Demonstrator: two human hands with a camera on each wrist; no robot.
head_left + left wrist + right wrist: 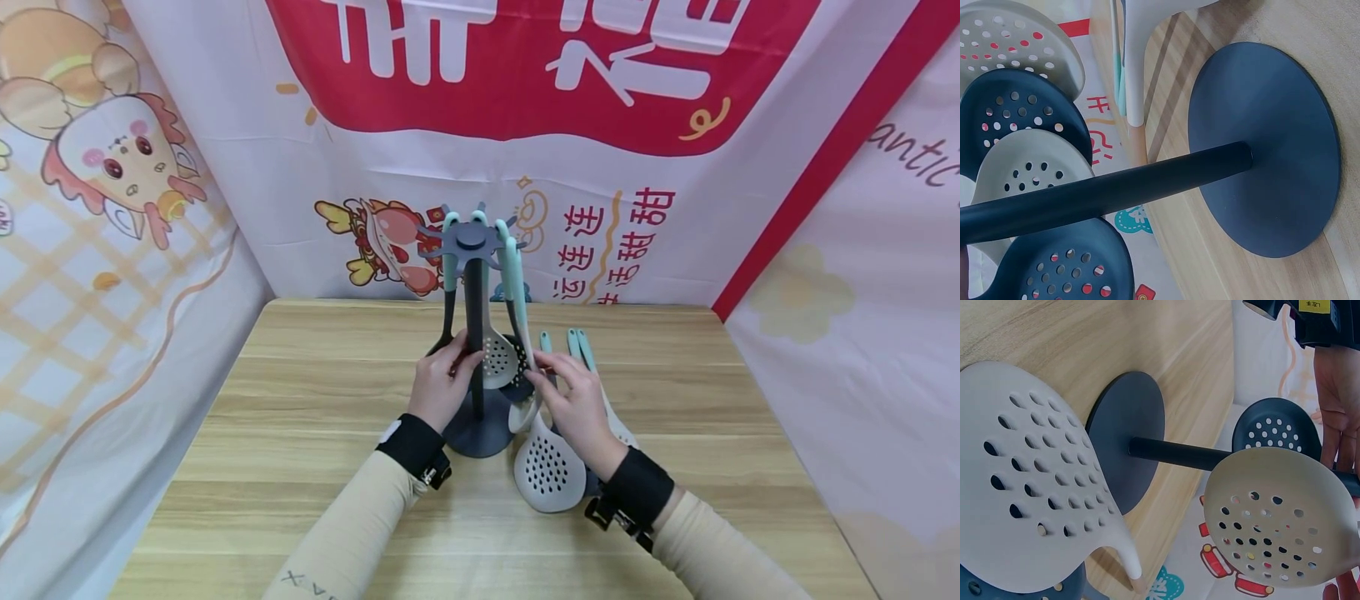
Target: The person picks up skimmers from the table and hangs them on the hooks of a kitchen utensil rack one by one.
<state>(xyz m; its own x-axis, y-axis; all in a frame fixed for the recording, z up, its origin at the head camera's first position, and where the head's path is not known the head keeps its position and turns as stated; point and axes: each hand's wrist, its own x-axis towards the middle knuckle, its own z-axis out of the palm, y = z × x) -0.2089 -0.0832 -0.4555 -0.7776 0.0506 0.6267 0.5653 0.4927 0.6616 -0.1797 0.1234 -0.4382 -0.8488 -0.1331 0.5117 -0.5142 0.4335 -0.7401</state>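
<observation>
Head view: left hand [442,385] grips stand [474,304]; right hand [579,408] pinches beige skimmer [1279,519]; white turner [551,471] lies nearby.

The right hand [576,408], at 4 o'clock in the head view, hides part of the utensils [582,348] lying beyond it. A slotted turner [550,492] covers most of a dark piece [592,485], leaving its shape unclear. The white lettering [453,50] is cropped at 12 o'clock. In the left-wrist view, the pole [1104,199] runs off at 9 o'clock. The right-wrist edge crops the left hand [1338,409] and pale skimmer [1282,512] toward 3 o'clock.
</observation>
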